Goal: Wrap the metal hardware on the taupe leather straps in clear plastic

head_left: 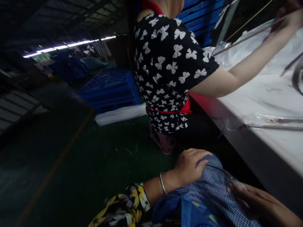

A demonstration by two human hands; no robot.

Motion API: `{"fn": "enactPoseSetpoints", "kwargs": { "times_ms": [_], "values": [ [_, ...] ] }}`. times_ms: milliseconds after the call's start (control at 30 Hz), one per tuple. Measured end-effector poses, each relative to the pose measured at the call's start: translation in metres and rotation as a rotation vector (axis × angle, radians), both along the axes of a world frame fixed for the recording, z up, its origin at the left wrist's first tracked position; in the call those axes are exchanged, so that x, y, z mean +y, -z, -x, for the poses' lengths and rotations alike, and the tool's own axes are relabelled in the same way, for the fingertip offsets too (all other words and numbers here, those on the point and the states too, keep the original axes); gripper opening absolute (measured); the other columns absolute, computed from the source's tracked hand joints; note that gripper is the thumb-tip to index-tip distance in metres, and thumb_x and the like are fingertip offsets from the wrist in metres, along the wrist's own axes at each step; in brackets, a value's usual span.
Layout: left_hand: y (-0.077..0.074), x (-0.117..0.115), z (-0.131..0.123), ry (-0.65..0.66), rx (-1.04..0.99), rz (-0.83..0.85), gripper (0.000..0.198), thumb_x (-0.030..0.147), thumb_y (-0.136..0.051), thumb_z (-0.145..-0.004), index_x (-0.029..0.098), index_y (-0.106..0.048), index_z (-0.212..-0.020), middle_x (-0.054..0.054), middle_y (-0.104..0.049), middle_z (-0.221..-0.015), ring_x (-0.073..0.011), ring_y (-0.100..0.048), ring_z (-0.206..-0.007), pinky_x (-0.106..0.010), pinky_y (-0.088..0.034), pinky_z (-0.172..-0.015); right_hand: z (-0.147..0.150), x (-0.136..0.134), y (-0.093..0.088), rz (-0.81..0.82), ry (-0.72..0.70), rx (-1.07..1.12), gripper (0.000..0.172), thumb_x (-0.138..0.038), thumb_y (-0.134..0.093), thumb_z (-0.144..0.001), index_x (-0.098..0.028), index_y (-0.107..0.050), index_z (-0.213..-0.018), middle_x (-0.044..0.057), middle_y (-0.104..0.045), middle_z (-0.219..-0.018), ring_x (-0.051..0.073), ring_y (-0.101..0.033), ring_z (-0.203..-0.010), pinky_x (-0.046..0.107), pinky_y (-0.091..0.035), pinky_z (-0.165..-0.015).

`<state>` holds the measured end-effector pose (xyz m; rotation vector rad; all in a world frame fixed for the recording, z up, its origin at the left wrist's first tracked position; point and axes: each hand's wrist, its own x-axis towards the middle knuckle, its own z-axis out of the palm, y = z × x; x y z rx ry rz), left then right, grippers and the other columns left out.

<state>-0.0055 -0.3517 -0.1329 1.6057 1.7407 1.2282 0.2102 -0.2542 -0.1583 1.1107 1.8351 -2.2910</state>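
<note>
Taking the white table [253,97] as my mark, I see blue pallets [106,90] well to its left, then a white roll [120,115] on the floor. A co-worker [165,69] is beside its edge, one arm over it. Left of its near end, the left hand [190,165] rests curved on checked cloth [208,186]. A thin dark strip [219,170] crosses this cloth toward the blurred right hand [247,197]. Whether either hand pinches it, I cannot tell.
</note>
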Motion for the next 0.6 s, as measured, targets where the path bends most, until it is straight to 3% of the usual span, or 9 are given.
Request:
{"fn": "enactPoseSetpoints", "kwargs": {
  "times_ms": [100,167,267,433,600],
  "values": [
    [0.013,-0.004,-0.020,0.240,0.060,-0.063,0.048,0.013,-0.057,-0.086,0.018,-0.054,-0.134,-0.007,-0.063,-0.129,-0.0203,-0.058,-0.119,-0.032,-0.043,-0.107,0.013,-0.010,-0.027,0.346,0.086,0.046,0.042,-0.059,-0.064,-0.079,-0.017,-0.068,-0.078,-0.004,-0.041,-0.055,0.007,-0.032,-0.043,0.022,-0.032,-0.045],
    [0.020,-0.003,-0.028,0.241,0.034,-0.067,0.049,0.011,-0.056,-0.086,0.016,-0.054,-0.134,-0.009,-0.065,-0.126,-0.0208,-0.060,-0.116,-0.032,-0.045,-0.104,0.020,-0.017,-0.046,0.446,0.126,0.155,0.036,-0.052,-0.065,-0.082,-0.016,-0.069,-0.085,-0.004,-0.040,-0.059,0.006,-0.028,-0.046,0.022,-0.033,-0.048],
    [0.022,0.011,-0.022,0.179,-0.001,-0.085,0.039,0.010,-0.044,-0.092,0.017,-0.060,-0.126,-0.008,-0.070,-0.113,-0.0189,-0.064,-0.106,-0.032,-0.049,-0.097,0.022,-0.025,-0.066,0.494,0.186,0.274,0.033,-0.043,-0.057,-0.091,-0.012,-0.070,-0.090,-0.004,-0.038,-0.061,0.007,-0.026,-0.050,0.020,-0.035,-0.051],
    [0.006,0.040,0.012,0.310,0.118,-0.183,0.040,0.014,-0.038,-0.096,0.020,-0.057,-0.130,-0.007,-0.069,-0.113,-0.0182,-0.063,-0.103,-0.033,-0.049,-0.094,0.015,-0.030,-0.073,0.574,0.278,0.342,0.042,-0.043,-0.047,-0.097,-0.009,-0.070,-0.090,-0.005,-0.032,-0.059,0.006,-0.021,-0.049,0.018,-0.032,-0.047],
    [0.013,0.043,0.012,0.448,-0.147,0.011,0.036,0.032,-0.044,-0.098,0.019,-0.059,-0.128,-0.006,-0.069,-0.100,-0.0122,-0.060,-0.068,-0.025,-0.051,-0.071,0.006,-0.024,-0.085,0.535,0.362,0.522,0.039,-0.043,-0.048,-0.096,-0.011,-0.071,-0.095,-0.004,-0.036,-0.060,0.006,-0.028,-0.048,0.019,-0.040,-0.051]
  ]
}}
